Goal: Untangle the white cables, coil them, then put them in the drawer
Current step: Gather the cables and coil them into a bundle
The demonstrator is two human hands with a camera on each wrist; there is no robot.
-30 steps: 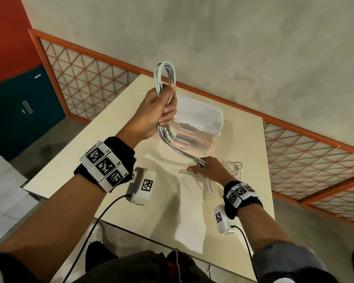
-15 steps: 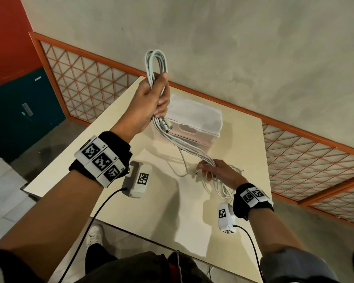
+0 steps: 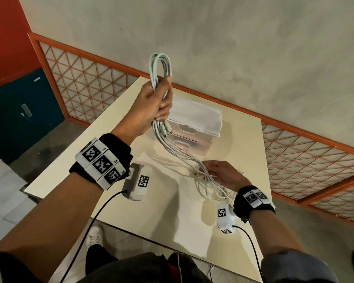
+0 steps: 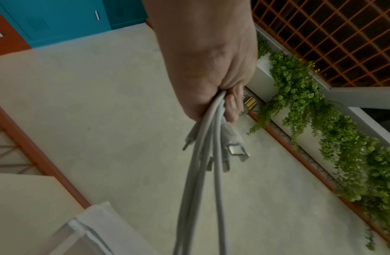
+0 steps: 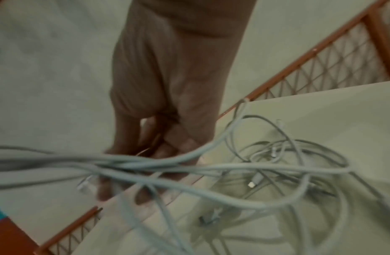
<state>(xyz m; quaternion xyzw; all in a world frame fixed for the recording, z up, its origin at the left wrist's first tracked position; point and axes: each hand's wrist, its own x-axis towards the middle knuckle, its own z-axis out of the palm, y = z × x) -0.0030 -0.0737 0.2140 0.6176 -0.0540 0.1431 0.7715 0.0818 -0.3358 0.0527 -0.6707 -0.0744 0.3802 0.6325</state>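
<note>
Left hand had risen, fist clamped around upright white cables; right hand pinched trailing strands.

I stand at a pale bench on a gray floor. An orange fence with a criss-cross grid runs along the floor. A blue cabinet sits beside a red wall. Green plants hang from a white ledge.
</note>
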